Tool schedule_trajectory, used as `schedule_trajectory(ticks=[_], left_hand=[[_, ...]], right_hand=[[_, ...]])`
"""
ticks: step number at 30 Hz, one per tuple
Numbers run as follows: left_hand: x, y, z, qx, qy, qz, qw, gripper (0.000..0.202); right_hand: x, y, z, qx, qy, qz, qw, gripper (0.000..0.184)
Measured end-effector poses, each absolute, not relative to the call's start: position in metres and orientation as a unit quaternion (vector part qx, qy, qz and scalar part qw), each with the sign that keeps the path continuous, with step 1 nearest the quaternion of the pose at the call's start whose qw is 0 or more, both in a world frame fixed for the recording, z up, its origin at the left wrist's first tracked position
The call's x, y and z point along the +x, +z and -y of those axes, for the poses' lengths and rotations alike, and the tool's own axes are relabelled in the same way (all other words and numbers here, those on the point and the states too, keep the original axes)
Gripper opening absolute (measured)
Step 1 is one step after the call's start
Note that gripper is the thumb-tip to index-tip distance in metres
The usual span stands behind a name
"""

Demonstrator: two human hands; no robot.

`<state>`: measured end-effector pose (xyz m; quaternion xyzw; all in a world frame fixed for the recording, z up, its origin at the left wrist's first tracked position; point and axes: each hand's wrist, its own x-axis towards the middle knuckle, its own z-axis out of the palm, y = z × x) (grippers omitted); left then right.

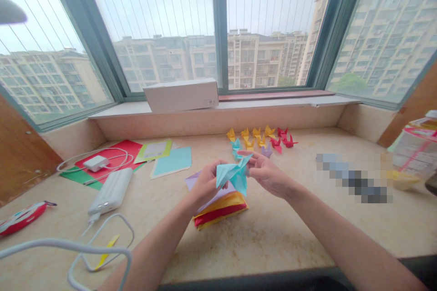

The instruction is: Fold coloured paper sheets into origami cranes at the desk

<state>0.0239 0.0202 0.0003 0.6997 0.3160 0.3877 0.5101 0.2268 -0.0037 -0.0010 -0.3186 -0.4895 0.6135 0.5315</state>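
A light blue folded paper crane point(235, 174) is held up between my two hands. My left hand point(209, 177) is closed on its left side, with some fingertips hidden behind the paper. With thumb and fingers, my right hand point(268, 172) pinches its upper right part. Beneath the crane lies a stack of folded paper point(221, 211) in purple, yellow and red. Behind my hands stand rows of small finished cranes: several yellow ones point(256, 132), red ones point(289, 141), a blue one point(235, 148) and a purple one point(266, 151).
At left are a white power bank point(111, 191) with looping cables, a charger point(96, 163), red paper point(118, 152), blue sheets point(173, 161) and a red-and-white object point(23, 218). A white box point(181, 95) rests on the sill. A blurred item point(353, 178) and plastic container point(414, 150) are at right.
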Motion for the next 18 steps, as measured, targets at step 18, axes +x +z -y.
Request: schedule_trajectory(ticks=[18], left_hand=[[0.025,-0.001,-0.020,0.830,0.353,-0.350,0.252,0.021]], right_hand=[[0.222,-0.026,-0.008,-0.444,0.492,0.528,0.531,0.074]])
